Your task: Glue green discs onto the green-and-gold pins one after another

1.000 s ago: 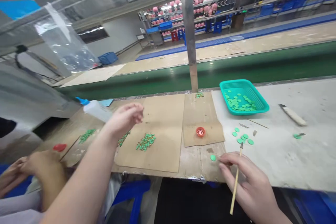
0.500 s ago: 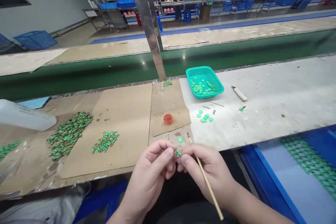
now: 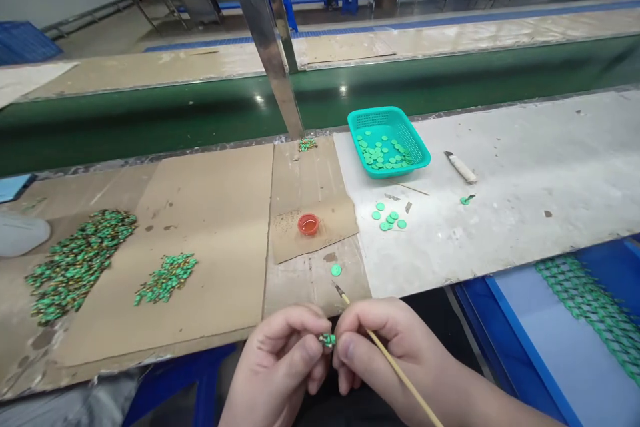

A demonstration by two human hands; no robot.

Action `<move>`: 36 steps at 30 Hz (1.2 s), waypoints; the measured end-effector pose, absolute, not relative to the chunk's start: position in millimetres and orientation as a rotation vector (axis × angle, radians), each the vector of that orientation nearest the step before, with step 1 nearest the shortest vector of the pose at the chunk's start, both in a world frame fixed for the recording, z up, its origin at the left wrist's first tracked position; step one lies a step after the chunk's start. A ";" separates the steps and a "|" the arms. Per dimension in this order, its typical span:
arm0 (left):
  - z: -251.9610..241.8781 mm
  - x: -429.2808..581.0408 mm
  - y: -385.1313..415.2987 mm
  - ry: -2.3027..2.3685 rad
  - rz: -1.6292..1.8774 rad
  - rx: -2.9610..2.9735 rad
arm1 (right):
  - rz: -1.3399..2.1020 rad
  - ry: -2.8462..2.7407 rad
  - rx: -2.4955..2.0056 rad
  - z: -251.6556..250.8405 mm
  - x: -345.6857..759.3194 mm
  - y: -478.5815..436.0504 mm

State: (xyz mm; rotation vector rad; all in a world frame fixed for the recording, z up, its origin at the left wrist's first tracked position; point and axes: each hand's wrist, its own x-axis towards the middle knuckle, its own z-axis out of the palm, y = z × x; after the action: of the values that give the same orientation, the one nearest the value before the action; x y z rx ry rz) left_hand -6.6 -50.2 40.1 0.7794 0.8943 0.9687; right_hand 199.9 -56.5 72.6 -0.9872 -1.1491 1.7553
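Between the fingertips of my left hand (image 3: 280, 360) is a small green piece with darker and gold-brown spots (image 3: 328, 339); its exact kind is too small to tell. Thumb and fingers of my right hand (image 3: 395, 327) meet at the piece's right side. A thin paintbrush (image 3: 400, 373) with a pale wooden handle also lies in the right hand's grip, its dark tip pointing up and away. Just beyond the hands, a flat green disc (image 3: 336, 270) rests on the table edge area. Farther back stands a small red cup (image 3: 301, 225) with liquid in it.
A teal basket (image 3: 395, 173) holds many green discs, with several loose discs (image 3: 390, 220) before it. A white-handled knife (image 3: 463, 168) lies to the right. Heaps of small green-and-brown pieces (image 3: 90, 253) cover the left cardboard. A blue bin (image 3: 505, 320) with rows of green pieces stands lower right.
My view has tilted down and shifted, so the table items sit differently in the picture. Both hands appear lower, still holding the green piece and paintbrush.
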 end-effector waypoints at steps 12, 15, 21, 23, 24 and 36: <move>44.6 -8.6 7.0 1.280 0.978 1.508 | 0.958 -1.809 -1.196 55.7 260.9 -31.5; 39.2 -6.1 16.3 1.273 0.956 1.765 | 0.913 -1.653 -1.139 45.8 259.8 -19.5; 29.4 -5.1 20.7 1.246 0.946 1.931 | 1.086 -1.380 -1.011 33.6 249.1 -12.6; 27.4 -4.6 19.4 1.262 0.936 1.952 | 1.136 -1.329 -0.972 32.9 249.8 -13.8; 26.6 -4.3 18.6 1.274 0.929 1.964 | 1.147 -1.305 -0.956 32.1 250.6 -14.4; 27.7 -3.3 13.6 1.393 0.887 2.002 | 1.108 -1.189 -1.001 23.9 255.3 -17.5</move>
State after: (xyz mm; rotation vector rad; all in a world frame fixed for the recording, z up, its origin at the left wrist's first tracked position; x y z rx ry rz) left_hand -3.3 13.6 27.7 2.0017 1.3932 0.8867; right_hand 255.3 -17.5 23.9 -1.0010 -1.1893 1.1078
